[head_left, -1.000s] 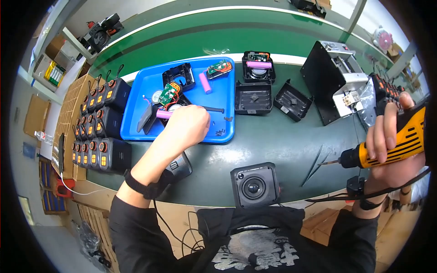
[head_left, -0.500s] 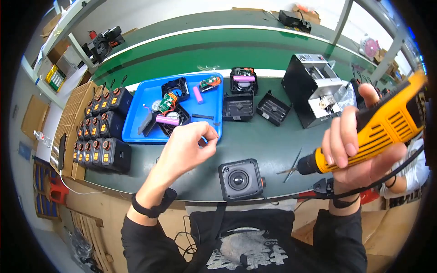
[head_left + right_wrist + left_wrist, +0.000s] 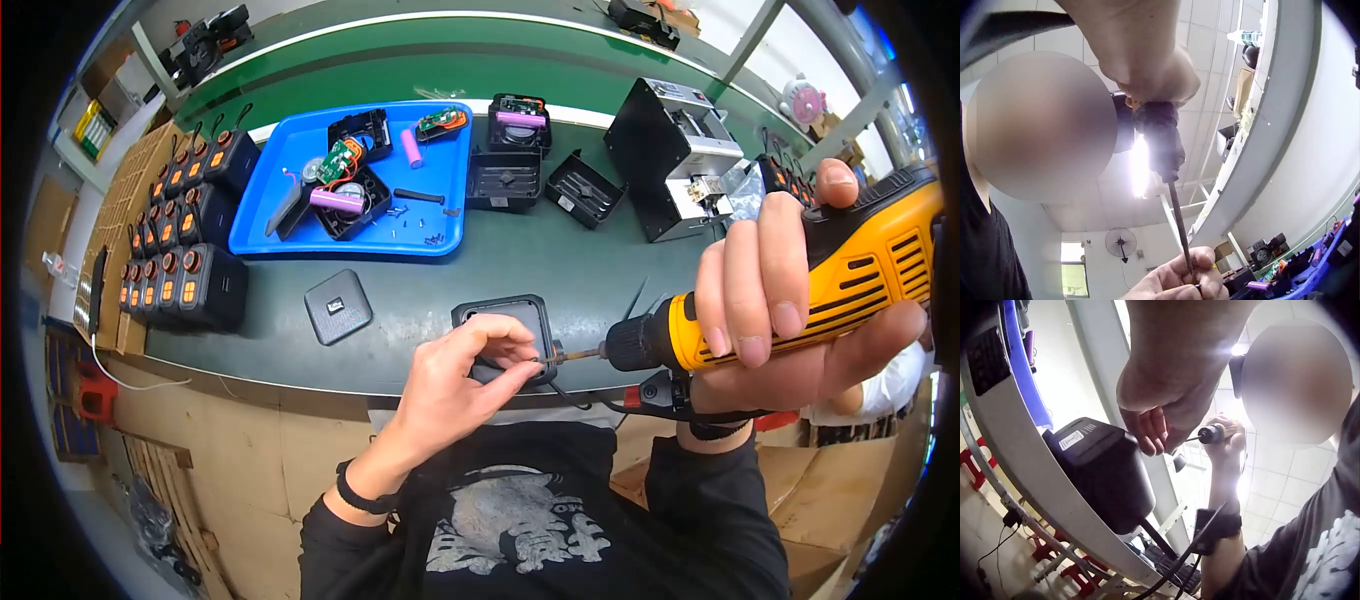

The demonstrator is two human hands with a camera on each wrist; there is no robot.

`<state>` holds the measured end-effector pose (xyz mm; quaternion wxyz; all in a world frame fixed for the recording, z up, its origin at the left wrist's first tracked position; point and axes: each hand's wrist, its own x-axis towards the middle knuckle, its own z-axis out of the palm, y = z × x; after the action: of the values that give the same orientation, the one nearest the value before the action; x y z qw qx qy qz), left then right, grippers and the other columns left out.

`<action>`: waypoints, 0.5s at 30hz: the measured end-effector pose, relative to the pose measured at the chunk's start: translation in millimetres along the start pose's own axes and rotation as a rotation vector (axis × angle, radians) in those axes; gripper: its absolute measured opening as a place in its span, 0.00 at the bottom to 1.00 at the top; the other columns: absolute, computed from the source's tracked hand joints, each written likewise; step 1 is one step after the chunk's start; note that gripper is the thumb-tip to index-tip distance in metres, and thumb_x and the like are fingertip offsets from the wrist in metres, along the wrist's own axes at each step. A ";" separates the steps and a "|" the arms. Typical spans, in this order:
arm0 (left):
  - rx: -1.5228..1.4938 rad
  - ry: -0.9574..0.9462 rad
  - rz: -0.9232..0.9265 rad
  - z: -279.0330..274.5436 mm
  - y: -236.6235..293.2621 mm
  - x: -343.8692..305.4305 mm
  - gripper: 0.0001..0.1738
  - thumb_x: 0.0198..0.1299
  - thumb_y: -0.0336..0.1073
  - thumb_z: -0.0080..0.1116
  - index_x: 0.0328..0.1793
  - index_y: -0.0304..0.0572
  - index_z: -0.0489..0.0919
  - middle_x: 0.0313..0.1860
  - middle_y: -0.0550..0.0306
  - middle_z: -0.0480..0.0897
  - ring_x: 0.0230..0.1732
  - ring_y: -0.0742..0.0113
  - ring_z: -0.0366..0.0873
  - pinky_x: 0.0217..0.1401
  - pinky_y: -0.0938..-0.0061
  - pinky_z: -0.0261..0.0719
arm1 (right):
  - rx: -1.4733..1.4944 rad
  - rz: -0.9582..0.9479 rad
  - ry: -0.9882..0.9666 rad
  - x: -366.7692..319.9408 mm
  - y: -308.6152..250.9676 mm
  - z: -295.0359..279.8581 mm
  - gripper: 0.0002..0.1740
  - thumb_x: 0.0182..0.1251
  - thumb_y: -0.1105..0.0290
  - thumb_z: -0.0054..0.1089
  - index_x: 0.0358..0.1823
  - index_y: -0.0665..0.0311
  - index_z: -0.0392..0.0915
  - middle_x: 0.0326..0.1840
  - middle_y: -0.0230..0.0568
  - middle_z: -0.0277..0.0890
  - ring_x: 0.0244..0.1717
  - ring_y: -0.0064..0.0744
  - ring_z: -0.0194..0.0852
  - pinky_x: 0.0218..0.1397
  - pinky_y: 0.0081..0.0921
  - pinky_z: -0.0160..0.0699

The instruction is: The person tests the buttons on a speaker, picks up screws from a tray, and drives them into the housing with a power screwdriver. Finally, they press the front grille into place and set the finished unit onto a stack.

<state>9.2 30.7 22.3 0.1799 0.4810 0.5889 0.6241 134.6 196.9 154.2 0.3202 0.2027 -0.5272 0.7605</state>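
Note:
My right hand (image 3: 770,310) grips a yellow and black power screwdriver (image 3: 850,285), its long bit (image 3: 580,354) pointing left. At the bit's tip, the thumb and finger of my left hand (image 3: 460,375) pinch something small and dark, too small to identify, also visible by the bit tip in the right wrist view. Under and behind the left fingers lies a black square speaker housing (image 3: 535,312), partly hidden by the hand. In the left wrist view the black housing (image 3: 1107,475) stands at the edge of the table, just beyond the left fingers.
A blue tray (image 3: 350,245) holds opened housings, pink cells, circuit boards and screws. Near it lies a square black cover (image 3: 338,306). Finished-looking black units (image 3: 212,285) stand at left; empty shells (image 3: 584,188) and a black-sided machine (image 3: 640,165) stand at back right.
My left hand has moved from the tray to the front of the table, where its fingers meet the bit. The screwdriver has come leftward, over the table's front.

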 end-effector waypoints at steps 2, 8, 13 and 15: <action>-0.018 0.006 0.002 -0.2 1.7 -0.9 0.16 0.54 0.21 0.70 0.48 0.34 0.79 0.40 0.55 0.86 0.40 0.69 0.88 0.43 0.78 0.85 | -0.002 -0.008 0.007 -0.4 4.5 -0.6 0.42 0.70 0.40 0.58 0.70 0.63 0.54 0.30 0.34 0.69 0.23 0.27 0.73 0.29 0.25 0.77; 0.041 -0.011 0.046 -3.2 2.2 -0.4 0.19 0.52 0.17 0.70 0.49 0.32 0.78 0.42 0.52 0.85 0.42 0.67 0.88 0.47 0.76 0.85 | -0.015 -0.044 0.063 -4.3 14.0 1.5 0.43 0.69 0.37 0.56 0.70 0.63 0.55 0.28 0.33 0.69 0.22 0.25 0.73 0.26 0.23 0.75; 0.088 -0.039 0.125 -5.2 -2.5 1.1 0.18 0.52 0.18 0.69 0.49 0.30 0.78 0.46 0.51 0.85 0.43 0.64 0.89 0.47 0.76 0.86 | -0.013 -0.039 0.076 -5.1 14.0 0.6 0.44 0.69 0.37 0.56 0.70 0.64 0.54 0.29 0.34 0.70 0.23 0.26 0.74 0.27 0.24 0.76; 0.102 -0.043 0.135 -5.4 -2.6 1.5 0.18 0.52 0.18 0.70 0.49 0.30 0.78 0.46 0.51 0.85 0.43 0.63 0.89 0.46 0.76 0.86 | -0.010 -0.040 0.042 -5.5 13.4 -1.8 0.44 0.69 0.37 0.56 0.70 0.64 0.55 0.29 0.34 0.71 0.24 0.26 0.75 0.28 0.24 0.76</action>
<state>3.2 29.6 21.4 0.1254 0.5417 0.5819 0.5936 129.1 193.8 141.0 0.3473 0.1953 -0.5199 0.7556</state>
